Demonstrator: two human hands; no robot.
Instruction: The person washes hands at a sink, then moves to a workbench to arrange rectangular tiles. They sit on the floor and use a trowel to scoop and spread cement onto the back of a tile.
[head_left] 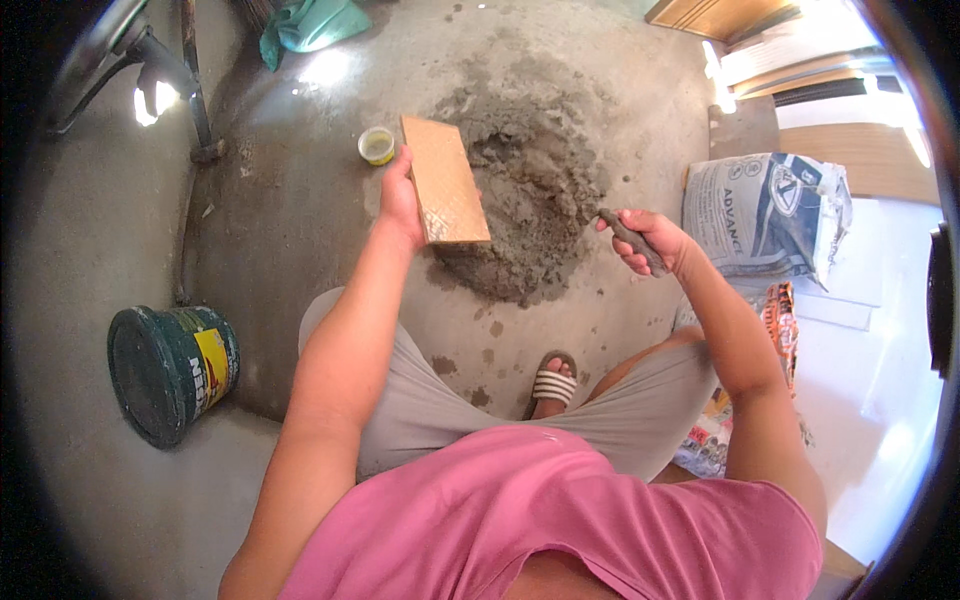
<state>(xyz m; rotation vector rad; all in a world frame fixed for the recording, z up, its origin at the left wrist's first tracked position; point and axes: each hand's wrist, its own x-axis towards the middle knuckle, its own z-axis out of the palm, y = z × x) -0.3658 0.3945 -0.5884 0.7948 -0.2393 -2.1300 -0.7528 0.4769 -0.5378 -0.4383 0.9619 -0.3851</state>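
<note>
My left hand [401, 208] is closed on the left edge of a tan rectangular board [447, 185], tilted up over the floor. Its fingers are hidden behind the board. A heap of wet grey mortar [520, 265] spreads on the concrete just beyond and to the right of it. At the heap's right side, my right hand [650, 243] grips a mortar-caked handle [632, 240], which looks like a trowel's. Its blade cannot be made out against the mortar. Close by the board's upper left corner stands a small round tub [376, 146] with a yellowish inside.
A grey cement bag [745, 215] stands at the right, with wooden panels [865, 160] behind it. On the left lies a dark green bucket [170, 370]. A long-handled tool [195, 90] leans at the upper left near green plastic [315, 25]. My sandalled foot [552, 385] is below the mortar.
</note>
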